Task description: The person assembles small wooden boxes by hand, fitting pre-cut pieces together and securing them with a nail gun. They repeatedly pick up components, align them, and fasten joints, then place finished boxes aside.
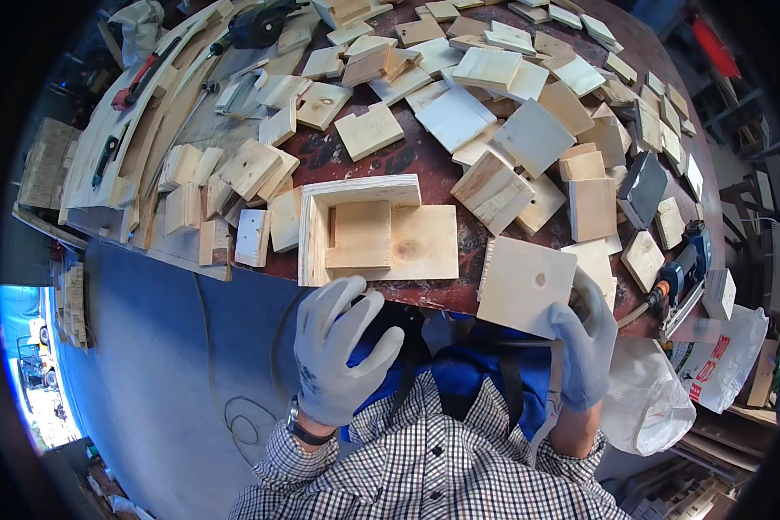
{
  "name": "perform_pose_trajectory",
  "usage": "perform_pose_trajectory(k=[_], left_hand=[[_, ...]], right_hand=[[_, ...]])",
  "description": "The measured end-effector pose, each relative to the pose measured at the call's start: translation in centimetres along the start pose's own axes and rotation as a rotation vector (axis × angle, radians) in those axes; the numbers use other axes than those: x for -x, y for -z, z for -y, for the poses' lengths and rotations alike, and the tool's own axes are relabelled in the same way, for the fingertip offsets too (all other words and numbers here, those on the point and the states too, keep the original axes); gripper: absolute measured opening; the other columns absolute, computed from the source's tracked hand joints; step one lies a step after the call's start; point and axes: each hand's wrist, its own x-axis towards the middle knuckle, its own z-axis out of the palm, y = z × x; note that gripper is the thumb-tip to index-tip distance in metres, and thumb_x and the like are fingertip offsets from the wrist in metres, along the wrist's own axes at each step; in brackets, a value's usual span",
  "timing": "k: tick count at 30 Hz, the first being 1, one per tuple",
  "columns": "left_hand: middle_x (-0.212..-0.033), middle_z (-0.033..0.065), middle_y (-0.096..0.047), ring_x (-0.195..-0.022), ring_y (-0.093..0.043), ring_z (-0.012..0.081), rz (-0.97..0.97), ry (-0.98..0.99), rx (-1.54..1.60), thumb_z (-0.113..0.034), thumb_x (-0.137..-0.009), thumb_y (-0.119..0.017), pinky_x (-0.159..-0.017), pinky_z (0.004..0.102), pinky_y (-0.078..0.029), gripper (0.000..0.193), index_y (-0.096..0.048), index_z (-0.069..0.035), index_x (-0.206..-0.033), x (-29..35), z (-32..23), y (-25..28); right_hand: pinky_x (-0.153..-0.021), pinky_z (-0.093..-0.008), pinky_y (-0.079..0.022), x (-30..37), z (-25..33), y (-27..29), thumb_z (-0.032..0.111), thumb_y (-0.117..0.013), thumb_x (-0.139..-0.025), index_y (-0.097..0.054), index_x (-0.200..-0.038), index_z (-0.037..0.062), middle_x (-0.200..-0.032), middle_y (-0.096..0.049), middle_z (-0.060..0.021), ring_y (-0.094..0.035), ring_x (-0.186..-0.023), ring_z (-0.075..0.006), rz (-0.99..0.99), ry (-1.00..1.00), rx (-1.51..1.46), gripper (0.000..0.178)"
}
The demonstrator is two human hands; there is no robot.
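My right hand (586,334), in a grey work glove, grips a flat square wooden board (527,286) by its right edge, thumb over the near corner. The board has a small brown knot and is over the table's front edge. In its grey glove, my left hand (341,347) is raised just in front of the table, fingers apart and slightly bent, holding nothing. Its fingertips are close to the near side of a partly built wooden box (360,188). That box has two raised walls meeting at a corner, a smaller block (360,235) inside and a base board (425,244) reaching right.
Many loose wood pieces (529,139) lie heaped across the dark red table (355,178). At the right edge is a blue air tool (686,264) with a hose. Long planks (139,173) carry red-handled pliers (135,84) at the left. White plastic bags (650,399) hang at the lower right.
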Motion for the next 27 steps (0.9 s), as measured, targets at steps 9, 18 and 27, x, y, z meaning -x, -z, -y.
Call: perform_pose_trajectory(k=[9, 18, 27], left_hand=[[-0.108, 0.0103, -0.075, -0.08, -0.068, 0.0103, -0.052, 0.955, 0.998, -0.021, -0.104, -0.067, -0.059, 0.0214, -0.052, 0.028, -0.073, 0.001, -0.12, 2.4, -0.4, -3.7], [-0.105, 0.0043, -0.072, -0.074, -0.059, 0.0077, -0.046, 0.425, 0.405, -0.006, -0.093, -0.077, -0.063, 0.0213, -0.049, 0.025, -0.075, -0.002, -0.118, 3.1, 0.9, -2.7], [-0.107, 0.0133, -0.073, -0.094, -0.068, 0.0322, -0.122, 0.064, -0.106, -0.006, -0.085, -0.083, -0.081, 0.0407, -0.057, 0.036, -0.074, -0.005, -0.119, 0.8, 1.6, -1.4]], right_hand=[[-0.088, -0.0272, -0.053, -4.6, 1.9, 3.6, 0.014, -0.073, -0.092, -0.06, -0.141, -0.0086, -0.114, -0.072, -0.0116, -0.066, -0.101, -0.0133, -0.232, 0.233, 0.253, 0.055], [-0.076, -0.0261, -0.051, -7.7, 3.4, 6.6, 0.017, -0.075, -0.087, -0.062, -0.14, -0.0078, -0.097, -0.071, -0.0071, -0.063, -0.084, -0.0114, 0.22, -0.05, 0.334, 0.06], [-0.088, -0.04, -0.057, -8.5, 0.8, 4.0, 0.026, -0.072, -0.087, -0.068, -0.139, 0.0056, -0.112, -0.074, -0.0153, -0.072, -0.099, -0.0273, 0.302, 0.161, 0.722, 0.055]])
